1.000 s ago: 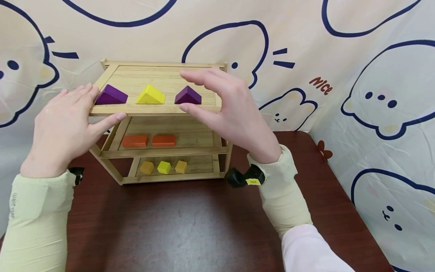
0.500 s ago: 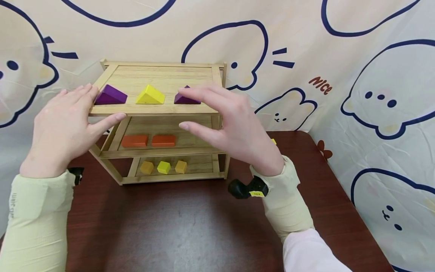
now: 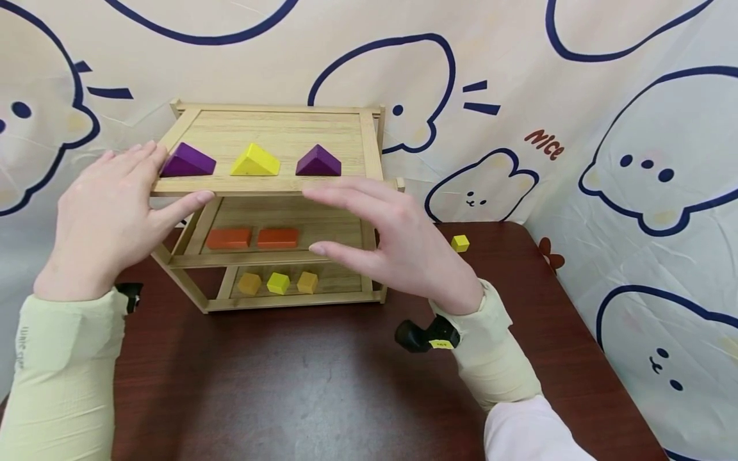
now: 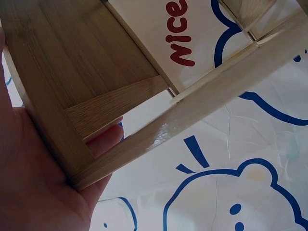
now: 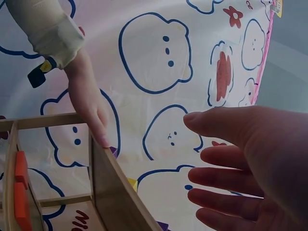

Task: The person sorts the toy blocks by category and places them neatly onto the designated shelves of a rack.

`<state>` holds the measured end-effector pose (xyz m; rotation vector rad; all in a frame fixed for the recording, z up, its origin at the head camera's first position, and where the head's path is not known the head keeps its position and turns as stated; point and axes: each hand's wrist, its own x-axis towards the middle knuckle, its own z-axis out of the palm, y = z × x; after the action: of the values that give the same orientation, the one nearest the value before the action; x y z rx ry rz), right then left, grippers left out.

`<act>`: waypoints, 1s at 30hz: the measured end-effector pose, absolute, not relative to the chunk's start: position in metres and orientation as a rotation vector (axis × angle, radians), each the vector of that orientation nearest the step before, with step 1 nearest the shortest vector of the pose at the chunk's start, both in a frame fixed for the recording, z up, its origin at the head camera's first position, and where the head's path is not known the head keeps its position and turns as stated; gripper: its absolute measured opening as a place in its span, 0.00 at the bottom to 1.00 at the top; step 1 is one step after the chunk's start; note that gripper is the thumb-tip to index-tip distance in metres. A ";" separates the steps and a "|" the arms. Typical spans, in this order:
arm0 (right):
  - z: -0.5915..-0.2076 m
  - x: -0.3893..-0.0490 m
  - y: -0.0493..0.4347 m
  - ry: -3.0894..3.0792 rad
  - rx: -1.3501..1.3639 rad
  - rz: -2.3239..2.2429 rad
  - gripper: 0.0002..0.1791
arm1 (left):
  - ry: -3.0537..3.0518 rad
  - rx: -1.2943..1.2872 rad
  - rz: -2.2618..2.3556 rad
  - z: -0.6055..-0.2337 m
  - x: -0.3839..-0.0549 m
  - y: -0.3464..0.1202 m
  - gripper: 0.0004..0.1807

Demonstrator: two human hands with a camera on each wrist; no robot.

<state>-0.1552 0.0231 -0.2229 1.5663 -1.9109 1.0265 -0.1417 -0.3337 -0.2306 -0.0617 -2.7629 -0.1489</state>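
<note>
A three-tier wooden shelf stands at the back of the table. On its top board sit a purple triangular block, a yellow triangular block and another purple triangular block. My left hand rests on the top board's left front corner, fingers extended along the side and thumb at the front edge. My right hand hovers in front of the shelf's right side, thumb spread from the extended fingers; the right wrist view shows nothing in that hand.
The middle tier carries two orange rectangular blocks. Several small cubes line the bottom tier. A yellow cube lies on the dark table right of the shelf. A printed cloth hangs behind and to the right.
My right hand has moved down from around the right purple triangular block, leaving it on the top board. The yellow cube on the table has come into view. My left hand has stayed put.
</note>
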 end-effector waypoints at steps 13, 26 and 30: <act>-0.241 -0.150 0.030 -2.047 1.575 0.993 0.30 | -2.763 -0.056 -0.142 -0.230 -0.141 -0.334 0.54; -0.260 -0.152 0.037 -2.058 1.587 0.997 0.29 | -2.777 -0.057 -0.144 -0.230 -0.141 -0.334 0.55; -0.265 -0.152 0.040 -2.089 1.578 0.991 0.29 | -2.778 -0.056 -0.143 -0.231 -0.141 -0.333 0.55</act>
<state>-0.1521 0.0397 -0.2651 1.5779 -2.0891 0.9915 -0.1413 -0.3334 -0.2307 -0.0559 -2.7780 -0.1429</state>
